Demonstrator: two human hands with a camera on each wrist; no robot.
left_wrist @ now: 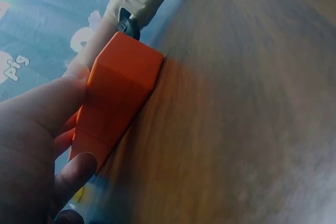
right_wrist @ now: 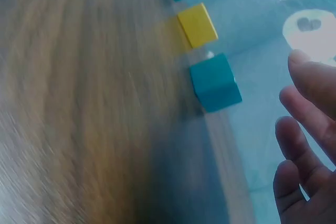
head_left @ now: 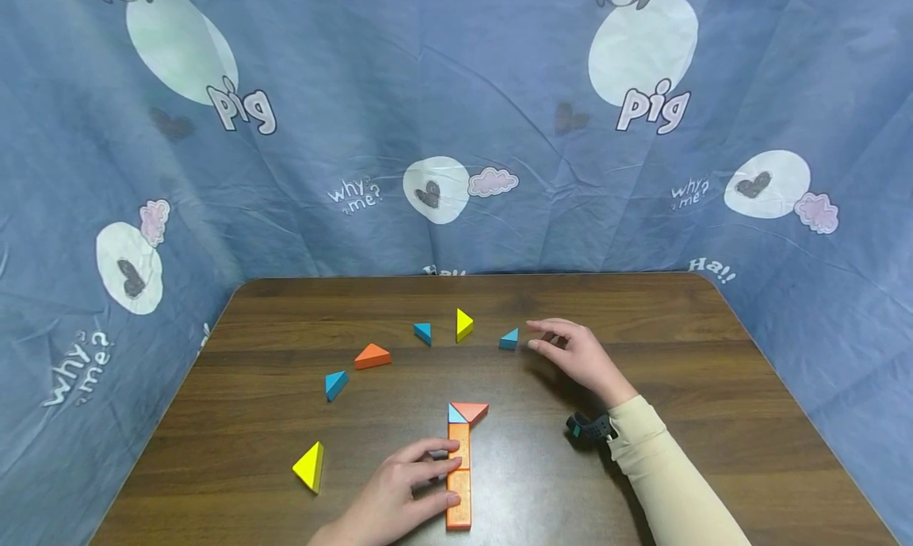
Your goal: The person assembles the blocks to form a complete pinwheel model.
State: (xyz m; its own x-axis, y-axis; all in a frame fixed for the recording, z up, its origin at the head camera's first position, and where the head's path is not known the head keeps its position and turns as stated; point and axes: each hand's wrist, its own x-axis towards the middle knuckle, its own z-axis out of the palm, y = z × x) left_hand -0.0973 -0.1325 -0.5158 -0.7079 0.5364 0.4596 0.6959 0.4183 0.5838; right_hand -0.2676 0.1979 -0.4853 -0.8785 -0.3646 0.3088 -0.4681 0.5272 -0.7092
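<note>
Two orange rectangular blocks (head_left: 459, 498) lie end to end in a column on the table. My left hand (head_left: 403, 483) rests its fingertips and thumb along their left side and top. In the left wrist view the near orange block (left_wrist: 123, 77) shows its end, with fingers against one side. A small light-blue triangle block (head_left: 456, 414) and a red-orange triangle block (head_left: 471, 411) meet at the column's far end. My right hand (head_left: 571, 352) hovers with relaxed, parted fingers just right of a blue triangle block (head_left: 509, 340). Nothing is between its fingers.
Further triangle blocks form an arc: yellow (head_left: 464, 325), blue (head_left: 423, 333), orange (head_left: 372, 357), blue (head_left: 335, 384) and, nearer on the left, yellow (head_left: 310, 467). A dark wristband (head_left: 592, 427) is on the right arm. Behind the wooden table (head_left: 642, 308) hangs a blue printed cloth (head_left: 499, 78).
</note>
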